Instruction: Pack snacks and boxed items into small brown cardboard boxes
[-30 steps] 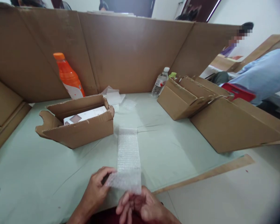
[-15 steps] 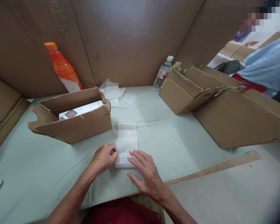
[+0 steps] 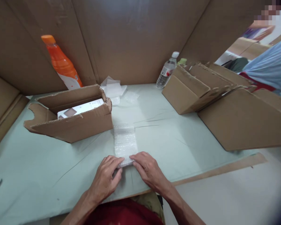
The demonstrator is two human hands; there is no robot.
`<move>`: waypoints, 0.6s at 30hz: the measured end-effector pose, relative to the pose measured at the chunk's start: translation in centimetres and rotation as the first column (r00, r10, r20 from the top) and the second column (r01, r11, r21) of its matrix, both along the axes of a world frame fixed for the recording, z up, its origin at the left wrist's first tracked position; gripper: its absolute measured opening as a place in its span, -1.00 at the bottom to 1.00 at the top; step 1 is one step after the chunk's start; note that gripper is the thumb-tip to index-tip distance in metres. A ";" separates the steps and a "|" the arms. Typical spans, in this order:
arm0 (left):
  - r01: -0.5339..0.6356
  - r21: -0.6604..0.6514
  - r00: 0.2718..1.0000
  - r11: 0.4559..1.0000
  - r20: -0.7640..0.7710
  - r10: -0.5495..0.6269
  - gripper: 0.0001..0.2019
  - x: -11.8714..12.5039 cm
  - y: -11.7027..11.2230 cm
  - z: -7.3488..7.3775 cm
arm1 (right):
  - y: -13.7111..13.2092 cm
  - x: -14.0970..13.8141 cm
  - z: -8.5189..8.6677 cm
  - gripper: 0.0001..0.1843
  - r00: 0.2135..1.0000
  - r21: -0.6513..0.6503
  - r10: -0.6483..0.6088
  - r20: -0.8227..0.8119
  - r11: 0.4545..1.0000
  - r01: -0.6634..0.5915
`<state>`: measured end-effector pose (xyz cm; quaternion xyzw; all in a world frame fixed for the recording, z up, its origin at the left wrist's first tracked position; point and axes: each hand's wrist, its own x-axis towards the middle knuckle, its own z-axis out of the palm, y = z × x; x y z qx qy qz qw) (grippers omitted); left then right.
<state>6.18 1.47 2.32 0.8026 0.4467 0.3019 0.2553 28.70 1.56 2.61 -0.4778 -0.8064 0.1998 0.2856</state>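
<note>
A strip of clear bubble wrap [image 3: 125, 142] lies on the pale green table cover in front of me. Both hands grip its near end, where the wrap is folded into a thicker roll. My left hand [image 3: 109, 173] pinches the left corner between thumb and fingers. On the right corner, my right hand [image 3: 146, 167] is closed the same way, fingers on top and thumb on the near side. Whether anything lies inside the folded end, I cannot tell. The far end of the strip rests flat, beside the open cardboard box on the left.
An open cardboard box [image 3: 91, 128] holding a white printed box [image 3: 84, 107] stands left. Behind it leans an orange bottle [image 3: 63, 67]. Plastic pouches [image 3: 113, 89] lie at the back. A water bottle [image 3: 167, 70] and cardboard bins [image 3: 243, 118] stand right; a person in light blue sits beyond.
My right hand has come down onto the wrap's near right corner, and my left hand has shifted to the near left corner. The near end is now folded up and gripped.
</note>
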 end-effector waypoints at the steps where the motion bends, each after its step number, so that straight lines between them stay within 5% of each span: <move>1: -0.049 -0.027 0.999 0.998 0.013 0.049 -0.70 0.2 0.1 -0.2 | -0.1 0.0 0.2 -0.74 0.999 0.013 -0.025 -0.027 1.000 0.025; 5: -0.208 -0.157 0.978 0.965 -0.036 0.205 -0.73 0.7 1.1 -0.5 | -1.2 0.4 0.9 -0.67 0.979 0.243 -0.172 -0.110 0.950 0.195; 8: -0.225 -0.157 0.972 0.962 -0.110 0.209 -0.72 1.0 2.0 -0.6 | -1.6 0.3 0.5 -0.64 0.993 0.301 -0.117 0.002 0.947 0.111; 13: -0.252 0.089 0.960 0.964 -0.102 0.261 -0.68 0.7 2.1 -0.5 | 0.1 -0.5 -0.7 -0.70 0.983 0.216 -0.040 0.181 0.976 0.000; 18: -0.020 0.133 0.999 0.991 -0.029 0.024 -0.61 -0.6 -0.4 0.0 | 0.2 -0.2 0.7 -0.72 0.993 -0.042 0.100 0.056 0.994 -0.098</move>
